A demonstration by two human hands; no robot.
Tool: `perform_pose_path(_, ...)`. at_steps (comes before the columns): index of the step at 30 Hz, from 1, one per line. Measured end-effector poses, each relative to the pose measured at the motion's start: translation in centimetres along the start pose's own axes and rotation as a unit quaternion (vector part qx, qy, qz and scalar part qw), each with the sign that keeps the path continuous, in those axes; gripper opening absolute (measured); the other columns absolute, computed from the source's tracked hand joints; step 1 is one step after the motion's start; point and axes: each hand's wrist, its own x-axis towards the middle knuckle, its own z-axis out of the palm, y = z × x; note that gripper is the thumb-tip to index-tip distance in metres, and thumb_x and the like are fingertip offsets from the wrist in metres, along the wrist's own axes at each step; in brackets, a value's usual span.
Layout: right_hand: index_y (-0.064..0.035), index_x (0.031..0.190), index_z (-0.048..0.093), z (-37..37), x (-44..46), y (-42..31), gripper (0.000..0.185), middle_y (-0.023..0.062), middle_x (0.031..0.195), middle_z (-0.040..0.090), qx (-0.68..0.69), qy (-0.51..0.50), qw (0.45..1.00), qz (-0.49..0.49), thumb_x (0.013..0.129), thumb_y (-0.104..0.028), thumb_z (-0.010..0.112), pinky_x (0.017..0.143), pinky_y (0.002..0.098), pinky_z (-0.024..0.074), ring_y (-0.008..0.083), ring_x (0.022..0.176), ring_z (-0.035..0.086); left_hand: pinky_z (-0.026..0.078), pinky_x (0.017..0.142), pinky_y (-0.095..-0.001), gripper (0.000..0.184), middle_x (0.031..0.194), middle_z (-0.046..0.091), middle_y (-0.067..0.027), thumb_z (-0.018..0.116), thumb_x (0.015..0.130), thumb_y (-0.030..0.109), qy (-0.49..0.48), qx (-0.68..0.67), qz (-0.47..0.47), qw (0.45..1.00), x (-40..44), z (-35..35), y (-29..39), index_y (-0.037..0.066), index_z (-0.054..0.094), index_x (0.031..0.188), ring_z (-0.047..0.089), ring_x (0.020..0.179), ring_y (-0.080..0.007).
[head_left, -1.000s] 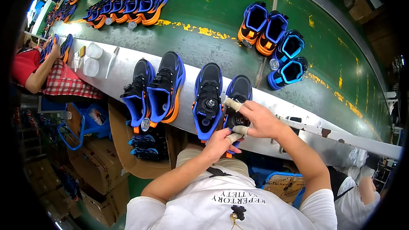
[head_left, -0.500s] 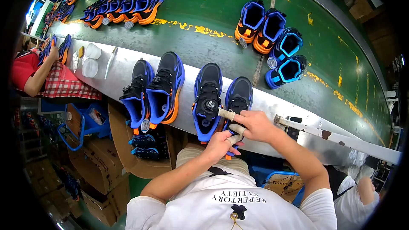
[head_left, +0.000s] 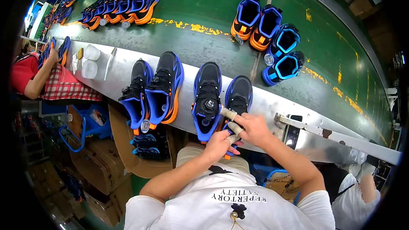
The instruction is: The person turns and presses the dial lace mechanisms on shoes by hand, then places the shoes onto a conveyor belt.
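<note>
A black sneaker with blue edging (head_left: 238, 91) lies toe-away on the metal ledge, its heel end largely covered by my hands. My left hand (head_left: 219, 145) is closed on the heel end, where an orange tab shows below. Closed over the collar is my right hand (head_left: 254, 128), its fingers wrapped in beige covers and almost meeting the left fingers. What the fingertips pinch exactly is hidden. Just left stands a matching sneaker (head_left: 208, 85) with a round dial on its tongue. Further left are two more sneakers, a left one (head_left: 138, 79) and a right one (head_left: 167, 76).
The green conveyor belt (head_left: 187, 6) beyond the ledge carries rows of sneakers (head_left: 142, 6) and high-collared shoes (head_left: 268, 23). A white metal bar (head_left: 332, 134) crosses at right. Below left is a cardboard box (head_left: 123, 145) with shoes. A co-worker's arm (head_left: 40, 79) is at far left.
The shoes on the belt have shifted slightly left. My right hand has moved a little to the right, and both hands stay at the same sneaker.
</note>
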Motion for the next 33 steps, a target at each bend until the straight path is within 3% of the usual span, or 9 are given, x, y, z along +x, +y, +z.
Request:
perform_pose_path(2,-0.0216,0.128,0.057,0.1,-0.2,-0.2,0.051,0.0066,0.073,0.052,0.054,0.008,0.998,0.043,0.079,-0.031,0.069,0.053,0.0387,0.0448,0.0276,0.064,0.057,0.058,0.065,-0.0283,0.028,0.106,0.063,-0.0121,0.048,0.097,0.012,-0.006,-0.013,0.004,1.0,-0.2,0.1,0.2,-0.004,0.058,0.117,0.065,0.095,-0.0212)
perform_pose_path(8,-0.0145,0.131,0.052,-3.6,1.2,1.4,0.059,0.0111,0.084,0.053,0.041,-0.093,0.989,-0.11,0.076,-0.024,0.07,0.067,0.0413,0.0453,0.0307,0.081,0.055,0.059,0.065,-0.0295,0.027,0.108,0.062,-0.0111,0.048,0.097,0.011,-0.007,-0.028,-0.009,1.0,-0.1,0.8,0.7,-0.004,0.058,0.117,0.064,0.098,-0.0221)
perform_pose_path(9,-0.017,0.131,0.053,-3.2,1.1,1.3,0.057,0.0099,0.078,0.053,0.02,-0.087,0.989,-0.114,0.076,-0.022,0.068,0.062,0.0416,0.046,0.0301,0.073,0.057,0.059,0.065,-0.0296,0.027,0.108,0.062,-0.011,0.048,0.097,0.011,-0.002,-0.03,-0.006,1.0,0.0,0.8,0.5,-0.004,0.058,0.117,0.064,0.098,-0.0221)
perform_pose_path(13,-0.0203,0.118,0.062,-0.7,-0.8,-0.8,0.04,0.0087,0.067,0.052,-0.002,0.011,0.999,0.041,0.079,-0.025,0.066,0.051,0.043,0.0456,0.0311,0.057,0.057,0.059,0.065,-0.0295,0.027,0.108,0.062,-0.0112,0.05,0.097,0.012,0.005,-0.028,0.011,1.0,0.3,1.0,-0.5,-0.004,0.059,0.116,0.064,0.098,-0.0222)
perform_pose_path(19,-0.0154,0.121,0.06,-1.4,-0.6,3.7,0.04,0.0143,0.07,0.053,0.119,0.053,0.991,0.041,0.084,-0.028,0.065,0.061,0.0388,0.0487,0.0308,0.068,0.06,0.058,0.067,-0.029,0.027,0.106,0.063,-0.0111,0.053,0.096,0.015,-0.017,-0.089,-0.019,0.996,-1.4,1.6,1.6,-0.003,0.06,0.115,0.065,0.094,-0.0211)
perform_pose_path(22,-0.0125,0.13,0.053,-4.8,-1.9,4.8,0.051,0.0145,0.084,0.059,0.081,-0.003,0.966,0.245,0.084,-0.026,0.068,0.07,0.0384,0.0493,0.0284,0.081,0.062,0.056,0.071,-0.0306,0.027,0.106,0.062,-0.0104,0.056,0.095,0.018,-0.025,0.072,-0.086,0.993,-3.9,1.4,3.8,-0.002,0.061,0.113,0.065,0.089,-0.0196)
perform_pose_path(24,-0.0086,0.135,0.047,-4.8,-3.5,2.3,0.066,0.016,0.112,0.055,0.136,0.002,0.972,0.194,0.077,-0.025,0.074,0.087,0.0393,0.0459,0.0314,0.102,0.056,0.053,0.07,-0.031,0.026,0.101,0.061,-0.011,0.062,0.09,0.015,0.043,0.225,0.089,0.969,-4.6,1.6,4.1,-0.001,0.062,0.111,0.063,0.084,-0.0201)
perform_pose_path(27,-0.0072,0.135,0.048,-1.8,-4.3,-0.2,0.076,0.0199,0.127,0.044,0.134,0.099,0.981,0.097,0.068,-0.025,0.08,0.099,0.0409,0.0401,0.0361,0.116,0.047,0.048,0.07,-0.0339,0.031,0.098,0.056,-0.0136,0.066,0.079,0.006,0.142,0.442,0.405,0.788,-3.0,2.6,6.3,0.0,0.061,0.109,0.059,0.085,-0.0275)
perform_pose_path(33,-0.0033,0.131,0.049,1.9,-4.2,-1.0,0.07,0.0184,0.13,0.039,0.156,0.207,0.953,0.155,0.065,-0.008,0.072,0.092,0.0407,0.0453,0.036,0.11,0.048,0.047,0.079,-0.0444,0.034,0.097,0.052,-0.0216,0.068,0.071,0.005,0.103,0.568,0.318,0.752,0.8,3.5,6.8,-0.001,0.051,0.101,0.054,0.092,-0.0389)
